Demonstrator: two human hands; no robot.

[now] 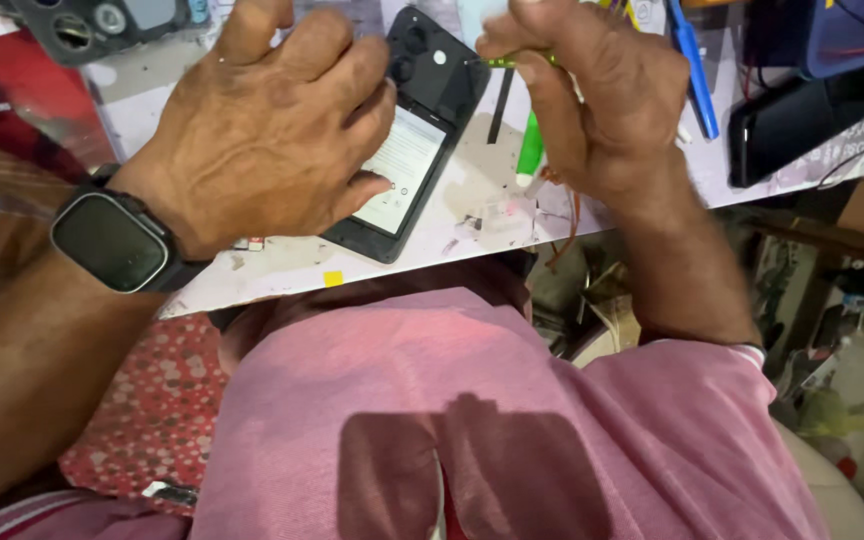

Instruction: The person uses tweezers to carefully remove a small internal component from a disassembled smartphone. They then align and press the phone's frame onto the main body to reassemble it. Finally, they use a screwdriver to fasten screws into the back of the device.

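Observation:
An opened black phone [422, 140] lies back-up on the white worktop [282, 270], its battery with a white label exposed. My left hand [272, 130] presses down on the phone's left side, fingers curled over it; a black smartwatch [112, 240] sits on that wrist. My right hand [592, 90] is closed around a thin green-handled tool [512, 62] whose tip points at the phone's upper right corner, near the camera holes.
A green and white pen-like tool [529, 150] and a black strip lie beside the phone. A blue tool [694, 70] and another black phone [792, 125] rest at the right. A phone back cover [102, 25] sits top left. My pink shirt fills the foreground.

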